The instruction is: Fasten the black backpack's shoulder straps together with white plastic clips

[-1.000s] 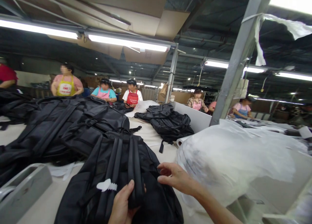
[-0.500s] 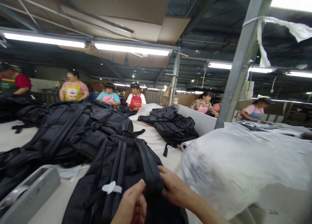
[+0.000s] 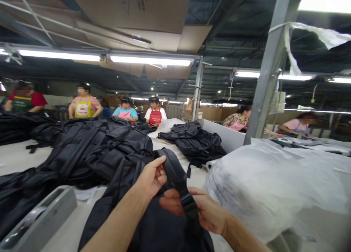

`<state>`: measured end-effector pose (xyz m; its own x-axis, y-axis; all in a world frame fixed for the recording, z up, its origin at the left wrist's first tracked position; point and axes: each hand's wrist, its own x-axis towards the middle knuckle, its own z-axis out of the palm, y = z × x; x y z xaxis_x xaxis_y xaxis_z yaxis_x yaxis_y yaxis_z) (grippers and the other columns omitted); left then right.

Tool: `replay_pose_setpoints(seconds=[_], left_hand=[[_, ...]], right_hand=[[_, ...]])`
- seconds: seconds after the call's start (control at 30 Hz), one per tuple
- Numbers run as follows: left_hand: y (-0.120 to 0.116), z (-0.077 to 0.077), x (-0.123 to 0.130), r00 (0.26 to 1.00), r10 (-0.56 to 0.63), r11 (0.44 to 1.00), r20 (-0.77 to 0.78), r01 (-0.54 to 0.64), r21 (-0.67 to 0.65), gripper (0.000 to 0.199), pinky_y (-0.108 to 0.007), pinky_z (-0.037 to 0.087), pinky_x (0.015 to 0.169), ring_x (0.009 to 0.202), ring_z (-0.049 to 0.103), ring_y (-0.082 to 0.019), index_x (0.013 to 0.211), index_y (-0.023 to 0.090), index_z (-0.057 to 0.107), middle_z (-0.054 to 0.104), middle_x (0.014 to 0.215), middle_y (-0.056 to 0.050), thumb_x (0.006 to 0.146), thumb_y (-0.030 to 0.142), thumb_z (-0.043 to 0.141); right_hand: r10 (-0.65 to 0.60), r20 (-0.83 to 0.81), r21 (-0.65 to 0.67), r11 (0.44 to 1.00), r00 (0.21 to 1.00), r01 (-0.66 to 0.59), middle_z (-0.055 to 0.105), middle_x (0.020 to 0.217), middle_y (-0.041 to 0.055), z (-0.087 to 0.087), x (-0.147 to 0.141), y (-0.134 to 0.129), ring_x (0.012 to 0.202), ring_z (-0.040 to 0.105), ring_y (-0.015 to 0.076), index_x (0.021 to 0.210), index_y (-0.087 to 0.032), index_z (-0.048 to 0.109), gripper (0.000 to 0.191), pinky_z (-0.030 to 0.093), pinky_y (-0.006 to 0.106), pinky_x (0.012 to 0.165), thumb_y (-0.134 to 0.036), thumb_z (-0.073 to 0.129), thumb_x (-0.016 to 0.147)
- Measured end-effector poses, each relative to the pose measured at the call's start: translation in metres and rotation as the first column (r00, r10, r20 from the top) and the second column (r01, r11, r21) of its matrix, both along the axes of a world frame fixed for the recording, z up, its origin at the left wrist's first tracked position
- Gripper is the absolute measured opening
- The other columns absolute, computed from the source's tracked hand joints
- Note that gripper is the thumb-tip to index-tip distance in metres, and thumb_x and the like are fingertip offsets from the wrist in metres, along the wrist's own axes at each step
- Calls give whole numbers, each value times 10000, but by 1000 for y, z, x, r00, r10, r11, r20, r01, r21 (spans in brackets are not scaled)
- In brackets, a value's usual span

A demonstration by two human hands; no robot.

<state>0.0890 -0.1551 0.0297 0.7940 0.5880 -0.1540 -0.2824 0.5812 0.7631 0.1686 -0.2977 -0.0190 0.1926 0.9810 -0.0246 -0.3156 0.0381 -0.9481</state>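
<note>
A black backpack (image 3: 161,222) lies on the table right before me. One of its padded shoulder straps (image 3: 173,168) is raised off the bag. My left hand (image 3: 153,177) is closed at the strap's left edge, thumb on top and fingers curled. Lower down, my right hand (image 3: 204,208) grips the same strap beside its black plastic buckle (image 3: 188,201); its fingers pass behind the webbing and are slightly blurred. My left forearm hides part of the bag.
Black backpacks (image 3: 109,135) are heaped to the left, with another pile (image 3: 194,142) farther back. A grey metal device (image 3: 52,215) sits at lower left. Clear plastic sheeting (image 3: 263,186) bulges on the right near a metal post (image 3: 264,69). Several co-workers stand beyond.
Both hands have shifted; the left moved up and forward onto the strap. The strap has been lifted, and its buckle now shows at my right hand. The white tag is no longer visible.
</note>
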Motion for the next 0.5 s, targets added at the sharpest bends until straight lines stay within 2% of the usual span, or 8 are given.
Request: replay_pose_setpoints(seconds=[0.07, 0.17, 0.23, 0.3, 0.4, 0.5], left_hand=[[5, 10, 5, 998, 58, 998, 30, -57, -40, 341, -108, 244, 311, 323, 318, -14, 565, 144, 472, 435, 432, 62, 902, 153, 524], [11, 27, 7, 994, 100, 993, 52, -96, -67, 342, -101, 240, 282, 302, 323, -10, 576, 144, 463, 434, 424, 64, 914, 138, 516], [15, 37, 7, 993, 109, 992, 54, -106, -63, 337, -98, 245, 273, 301, 350, -12, 578, 141, 465, 447, 426, 57, 909, 122, 523], [19, 45, 8, 992, 115, 992, 55, -112, -50, 338, -92, 237, 268, 303, 372, -15, 571, 136, 465, 449, 420, 53, 901, 108, 532], [27, 52, 12, 991, 119, 992, 56, -118, -34, 343, -86, 234, 267, 302, 375, -15, 564, 137, 460, 443, 410, 55, 898, 105, 536], [35, 51, 18, 992, 111, 994, 56, -110, -22, 330, -88, 263, 279, 308, 388, -21, 570, 143, 460, 445, 414, 59, 882, 119, 564]], right_hand=[[-8, -59, 14, 1000, 998, 8, 739, 1026, 127, 5, 2, -3, 1059, 652, 254, 1028, -137, 711, 467, 433, 375, 982, -477, 702, 708], [14, 127, 118, 993, 992, -29, 736, 1011, 140, 17, 12, -7, 1018, 660, 265, 1004, -130, 710, 586, 456, 406, 926, -646, 499, 823], [5, 329, 160, 985, 944, -61, 730, 1017, 122, 26, 20, -10, 979, 665, 254, 1025, -144, 701, 528, 458, 411, 907, -602, 499, 856], [19, 468, 133, 987, 884, -92, 718, 1042, 85, 32, 27, -10, 944, 661, 224, 1032, -174, 690, 393, 458, 385, 888, -499, 623, 820], [69, 528, 97, 985, 846, -141, 723, 903, 30, 30, 38, -7, 811, 641, 169, 972, -190, 678, 321, 451, 321, 790, -387, 740, 727], [59, 520, 75, 991, 852, -114, 712, 732, 5, 23, 48, -3, 692, 615, 153, 963, -184, 672, 328, 426, 309, 726, -402, 725, 724]])
